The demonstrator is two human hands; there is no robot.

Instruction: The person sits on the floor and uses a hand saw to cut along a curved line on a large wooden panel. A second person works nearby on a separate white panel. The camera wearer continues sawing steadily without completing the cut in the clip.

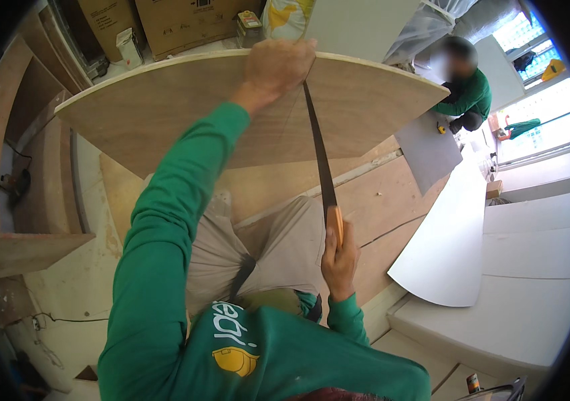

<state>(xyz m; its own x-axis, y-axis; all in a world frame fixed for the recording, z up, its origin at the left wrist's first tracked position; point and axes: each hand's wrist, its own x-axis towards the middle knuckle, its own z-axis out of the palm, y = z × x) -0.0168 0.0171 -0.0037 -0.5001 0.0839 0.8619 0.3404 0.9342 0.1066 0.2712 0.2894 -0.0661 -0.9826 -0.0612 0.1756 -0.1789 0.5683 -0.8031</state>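
One saw (319,144), one panel (184,113), and next to no room for error

Here we are at the curved top edge of that wooden panel, reared up in front of the person's knees, and the left hand (275,70) is clamped over the rim, fingertips out of sight behind it. Down below, the right hand (342,266) is wrapped firmly round the saw's orange handle, the long dark blade slanting up to the edge. Hands well apart, but watch that far end of the blade: it sits just beside the left hand, and whether the two touch, this view won't tell us. That's the danger spot! Should the teeth skate instead of biting, a stray stroke could run steel into the fingers.

Now the panel itself: only one hand steadies it where we can see, and what props it underneath is unclear. A slack grip could let it rock, and rocking could pinch the blade or pull it away from that faint line on the face. The trousers (285,244) are close too, right beside the blade, so a slip downward could threaten a leg. And over on the right, a co-worker (475,93) crouches beyond the panel's corner, a tape measure (440,128) close by; a sudden swing might reach that way, though the depth is hard to judge.
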